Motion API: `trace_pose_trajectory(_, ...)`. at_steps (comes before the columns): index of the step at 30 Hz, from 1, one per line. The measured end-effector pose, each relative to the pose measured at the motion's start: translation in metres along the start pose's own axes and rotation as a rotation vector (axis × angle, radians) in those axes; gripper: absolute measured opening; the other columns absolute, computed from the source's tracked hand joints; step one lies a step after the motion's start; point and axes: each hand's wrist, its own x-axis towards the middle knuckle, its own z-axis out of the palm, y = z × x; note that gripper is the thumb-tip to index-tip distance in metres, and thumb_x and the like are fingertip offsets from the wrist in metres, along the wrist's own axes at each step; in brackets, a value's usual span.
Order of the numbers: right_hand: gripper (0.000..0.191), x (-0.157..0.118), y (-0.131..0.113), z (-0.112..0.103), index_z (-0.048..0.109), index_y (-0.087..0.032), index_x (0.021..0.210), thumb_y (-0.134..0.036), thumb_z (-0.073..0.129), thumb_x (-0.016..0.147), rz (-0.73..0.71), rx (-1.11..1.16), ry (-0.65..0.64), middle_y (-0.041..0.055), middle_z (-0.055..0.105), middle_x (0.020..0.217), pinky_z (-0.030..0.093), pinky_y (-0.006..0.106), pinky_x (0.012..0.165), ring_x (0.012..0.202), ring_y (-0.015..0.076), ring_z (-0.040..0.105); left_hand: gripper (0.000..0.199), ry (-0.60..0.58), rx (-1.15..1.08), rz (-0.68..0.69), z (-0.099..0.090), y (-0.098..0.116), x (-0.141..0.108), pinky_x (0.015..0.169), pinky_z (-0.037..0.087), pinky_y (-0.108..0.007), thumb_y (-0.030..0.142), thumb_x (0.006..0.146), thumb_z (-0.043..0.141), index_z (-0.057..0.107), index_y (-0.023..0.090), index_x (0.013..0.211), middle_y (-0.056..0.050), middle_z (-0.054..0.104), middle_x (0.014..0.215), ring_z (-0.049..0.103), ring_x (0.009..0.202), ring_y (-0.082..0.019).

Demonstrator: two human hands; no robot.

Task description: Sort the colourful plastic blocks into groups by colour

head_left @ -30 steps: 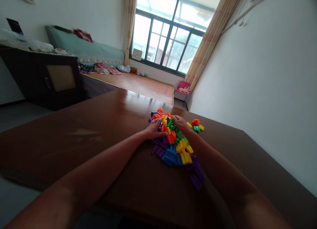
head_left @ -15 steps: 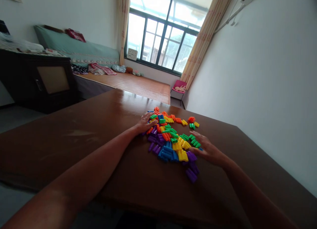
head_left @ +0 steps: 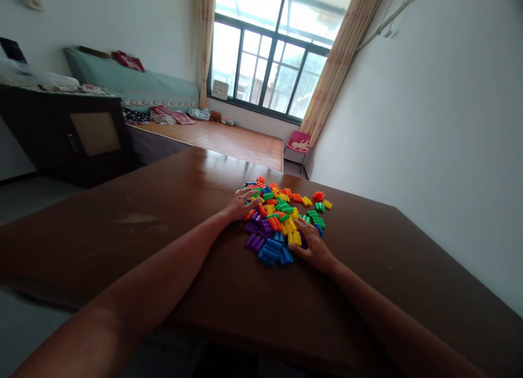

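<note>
A loose heap of small plastic pieces lies on the brown table point(head_left: 134, 220). Orange pieces point(head_left: 318, 196) and green pieces point(head_left: 316, 219) show at its back and right, yellow pieces point(head_left: 294, 237) near its middle, purple pieces point(head_left: 256, 242) at its left front and blue pieces point(head_left: 270, 252) at the front. My left hand point(head_left: 241, 205) rests against the heap's left edge, fingers apart over green and yellow pieces. On the right side, my right hand point(head_left: 312, 244) touches the yellow pieces with its fingers spread; purple pieces are partly hidden beneath it.
Beyond the table's far edge is a low bed point(head_left: 229, 141) with cloths on it. A dark cabinet point(head_left: 61, 133) stands at the left. At the back, a pink chair point(head_left: 297, 138) holds a soft toy, near the right wall.
My right hand has moved left and inward against the heap. The purple pieces at the right front have shifted inward, mostly under that hand. My left hand has hardly moved.
</note>
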Motion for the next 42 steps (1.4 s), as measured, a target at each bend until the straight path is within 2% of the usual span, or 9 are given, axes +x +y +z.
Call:
trace_pose_trajectory(8,0.071,0.087,-0.034,0.045,0.044,-0.024,0.142,-0.049,0.065,0.079,-0.077,0.251,0.107,0.0113,0.055,0.134,0.037,0.049,0.106,0.124,0.0293,0.048,0.039,0.002,-0.109,0.011,-0.017,0.001,0.004,0.107,0.039,-0.038,0.042,0.093,0.042,0.073,0.02,0.1,-0.007,0.07,0.112,0.056,0.117,-0.022)
trace_pose_trajectory(14,0.064,0.144,-0.081,0.069,0.044,-0.025,0.143,-0.035,0.062,0.082,-0.215,0.356,0.051,0.0092,0.056,0.134,0.035,0.049,0.108,0.125,0.0278,0.047,0.047,0.131,-0.356,-0.227,-0.045,-0.01,0.01,0.081,0.051,-0.029,0.056,0.086,0.047,0.072,0.017,0.078,-0.005,0.072,0.08,0.065,0.09,-0.022)
trace_pose_trajectory(17,0.066,0.163,-0.101,0.072,0.043,-0.022,0.143,-0.029,0.062,0.081,-0.304,0.392,0.003,0.0101,0.053,0.137,0.034,0.047,0.11,0.13,0.0266,0.044,0.052,0.146,-0.451,-0.303,-0.059,-0.021,0.009,0.07,0.051,-0.028,0.064,0.079,0.052,0.072,0.017,0.073,-0.004,0.071,0.073,0.066,0.081,-0.023)
trace_pose_trajectory(22,0.055,0.176,-0.106,0.054,0.051,-0.025,0.137,-0.016,0.051,0.082,-0.463,0.478,-0.054,0.0062,0.054,0.136,0.038,0.04,0.109,0.124,0.0197,0.05,0.068,0.191,-0.643,-0.429,-0.072,-0.034,0.006,0.07,0.052,-0.03,0.075,0.066,0.059,0.074,0.014,0.091,-0.008,0.074,0.088,0.067,0.083,-0.024)
trace_pose_trajectory(26,0.039,0.175,-0.057,0.027,0.062,-0.026,0.123,-0.026,0.053,0.085,-0.295,0.469,0.039,0.0053,0.063,0.124,0.053,0.038,0.09,0.105,0.02,0.061,0.069,0.193,-0.608,-0.46,-0.068,-0.039,0.005,0.073,0.052,-0.03,0.075,0.063,0.062,0.075,0.015,0.095,-0.009,0.075,0.093,0.066,0.091,-0.027)
trace_pose_trajectory(31,0.042,0.175,0.079,-0.022,0.064,-0.019,0.118,-0.043,0.043,0.091,0.19,0.117,0.288,0.0118,0.064,0.121,0.044,0.045,0.1,0.112,0.0261,0.058,0.06,0.207,-0.421,-0.41,-0.061,-0.046,0.005,0.073,0.051,-0.029,0.071,0.07,0.056,0.076,0.017,0.091,-0.006,0.075,0.091,0.065,0.091,-0.026)
trace_pose_trajectory(35,0.042,0.168,0.173,-0.042,0.063,-0.017,0.119,-0.039,0.05,0.086,0.429,-0.006,0.234,0.0174,0.059,0.129,0.033,0.052,0.106,0.121,0.0327,0.052,0.058,0.183,-0.301,-0.381,-0.059,-0.05,0.006,0.069,0.05,-0.026,0.068,0.076,0.052,0.076,0.018,0.089,-0.005,0.075,0.086,0.066,0.085,-0.023)
trace_pose_trajectory(38,0.044,0.163,0.2,-0.03,0.064,-0.021,0.117,-0.042,0.059,0.079,0.445,0.029,0.127,0.0138,0.065,0.119,0.04,0.048,0.101,0.112,0.0304,0.058,0.058,0.188,-0.304,-0.405,-0.058,-0.052,0.005,0.066,0.049,-0.025,0.068,0.077,0.052,0.076,0.018,0.092,-0.005,0.075,0.086,0.066,0.083,-0.023)
trace_pose_trajectory(42,0.052,0.167,0.182,-0.001,0.063,-0.018,0.118,-0.051,0.057,0.078,0.375,0.2,0.103,0.0102,0.07,0.102,0.05,0.041,0.087,0.09,0.0232,0.064,0.056,0.196,-0.275,-0.383,-0.058,-0.052,0.004,0.069,0.049,-0.025,0.066,0.079,0.05,0.076,0.018,0.091,-0.005,0.075,0.086,0.066,0.083,-0.022)
